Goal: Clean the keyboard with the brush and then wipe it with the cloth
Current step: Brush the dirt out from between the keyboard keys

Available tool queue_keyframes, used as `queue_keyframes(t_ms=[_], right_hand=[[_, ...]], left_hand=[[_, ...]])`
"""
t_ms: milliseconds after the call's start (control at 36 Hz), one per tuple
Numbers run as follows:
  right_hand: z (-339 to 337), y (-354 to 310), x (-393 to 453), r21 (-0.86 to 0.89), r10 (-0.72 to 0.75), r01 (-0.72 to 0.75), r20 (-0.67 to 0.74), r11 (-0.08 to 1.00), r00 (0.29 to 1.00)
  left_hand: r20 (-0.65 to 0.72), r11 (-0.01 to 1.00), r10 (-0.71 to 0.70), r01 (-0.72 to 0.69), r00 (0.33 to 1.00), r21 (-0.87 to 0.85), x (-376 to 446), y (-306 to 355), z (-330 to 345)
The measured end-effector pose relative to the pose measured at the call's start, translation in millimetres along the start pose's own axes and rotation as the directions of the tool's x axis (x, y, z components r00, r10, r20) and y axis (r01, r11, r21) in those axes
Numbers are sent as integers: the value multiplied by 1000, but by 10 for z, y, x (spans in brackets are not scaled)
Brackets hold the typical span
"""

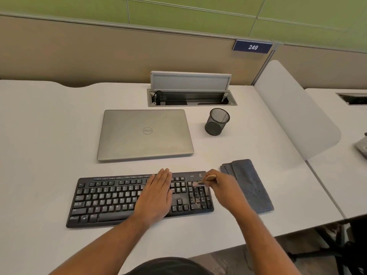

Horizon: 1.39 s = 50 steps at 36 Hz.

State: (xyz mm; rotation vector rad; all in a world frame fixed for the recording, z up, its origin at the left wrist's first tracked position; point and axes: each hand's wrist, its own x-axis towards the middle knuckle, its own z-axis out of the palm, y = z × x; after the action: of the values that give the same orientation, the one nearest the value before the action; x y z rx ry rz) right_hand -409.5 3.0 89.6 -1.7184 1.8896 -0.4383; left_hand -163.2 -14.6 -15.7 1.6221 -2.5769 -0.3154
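A black keyboard (111,199) lies on the white desk, its keys dusty, with crumbs on the number pad. My left hand (156,193) rests flat on the keys right of the letter block, fingers together and holding nothing. My right hand (222,187) grips a small brush (200,182) with a pale wooden handle; its bristles touch the top of the number pad. A folded grey cloth (250,185) lies on the desk just right of the keyboard, beside my right hand.
A closed silver laptop (145,133) sits behind the keyboard. A black mesh pen cup (217,122) stands to its right. Behind them a cable box (190,98) is open in the desk. A white divider panel (294,112) bounds the desk's right side.
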Motion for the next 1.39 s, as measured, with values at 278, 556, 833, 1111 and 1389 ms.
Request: queue_keyframes(t_ms=[278, 556, 833, 1111, 1389], right_hand=[[-10, -132, -23, 213, 120, -103, -69, 971, 990], [263, -263, -86, 185, 200, -169, -163, 968, 966], [183, -304, -171, 333, 273, -182, -250, 925, 929], [294, -242, -101, 198, 237, -201, -174, 959, 956], [161, -301, -178, 459, 321, -158, -301, 874, 898]], left_hand=[[-4, 1000, 5, -5, 1000, -5, 0, 5, 11], [-9, 1000, 10, -10, 1000, -8, 4, 5, 25], [-11, 1000, -1, 1, 1000, 21, 5, -4, 33], [-1, 1000, 2, -2, 1000, -27, 14, -5, 20], [-9, 1000, 1, -1, 1000, -16, 16, -16, 40]])
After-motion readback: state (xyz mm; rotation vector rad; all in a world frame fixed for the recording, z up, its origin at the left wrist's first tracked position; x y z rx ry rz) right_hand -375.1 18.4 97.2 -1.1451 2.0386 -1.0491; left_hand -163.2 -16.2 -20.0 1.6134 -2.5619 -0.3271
